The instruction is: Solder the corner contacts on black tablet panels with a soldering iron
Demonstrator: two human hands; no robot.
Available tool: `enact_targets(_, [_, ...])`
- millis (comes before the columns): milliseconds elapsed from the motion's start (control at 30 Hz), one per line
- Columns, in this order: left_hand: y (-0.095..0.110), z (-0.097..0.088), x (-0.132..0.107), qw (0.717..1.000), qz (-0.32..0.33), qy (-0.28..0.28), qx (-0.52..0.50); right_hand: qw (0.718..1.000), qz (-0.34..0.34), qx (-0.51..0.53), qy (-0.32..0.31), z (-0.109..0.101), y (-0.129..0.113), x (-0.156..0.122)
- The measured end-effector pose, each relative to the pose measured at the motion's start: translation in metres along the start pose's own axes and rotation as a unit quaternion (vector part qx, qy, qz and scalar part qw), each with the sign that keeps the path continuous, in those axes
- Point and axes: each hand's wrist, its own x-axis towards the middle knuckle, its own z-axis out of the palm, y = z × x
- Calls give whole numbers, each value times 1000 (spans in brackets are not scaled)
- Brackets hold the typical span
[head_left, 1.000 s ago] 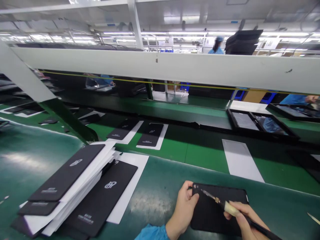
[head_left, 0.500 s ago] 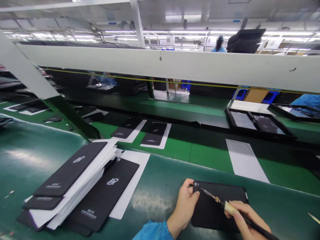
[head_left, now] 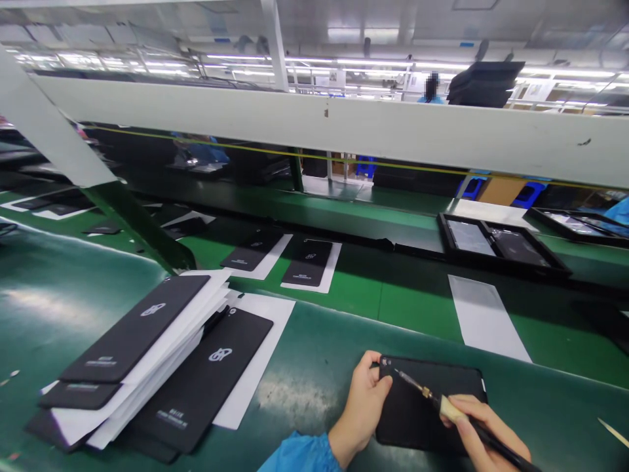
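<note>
At the lower right of the head view, my left hand (head_left: 362, 406) grips the upper left corner of a black tablet back cover (head_left: 413, 423), thumb on top and fingers at the edge. The cover lies on the green bench, its inner side seemingly facing up. My right hand (head_left: 484, 429) is closed around the handle of a soldering iron (head_left: 426, 393), at its pale yellow grip. The iron's tip points toward the cover's upper left corner, close to my left thumb. Whether the tip touches the cover, I cannot tell.
Left of me lies a stack of black covers (head_left: 137, 328) interleaved with white sheets. Beyond the bench edge, a green conveyor belt (head_left: 358, 295) carries covers on paper and a white sheet (head_left: 486, 314). A black tray (head_left: 506, 246) stands behind. A slanted post (head_left: 132, 219) rises at left.
Both hands, the cover and the iron stay almost where they were. The covers on the belt have shifted slightly right, and the black tray behind appears slightly further left.
</note>
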Motion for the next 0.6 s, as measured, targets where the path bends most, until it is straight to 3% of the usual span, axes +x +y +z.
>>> enact_targets(167, [7,2,-4,1000,2,-6,6,991,-122,-35,-43,-7,0,6])
enact_targets(300, [9,2,-5,1000,-2,-5,4,986,-136,-51,-75,-9,-10,10])
enact_targets(600, [9,3,-4,1000,-6,-8,-1,984,-141,-74,-80,-12,-15,9])
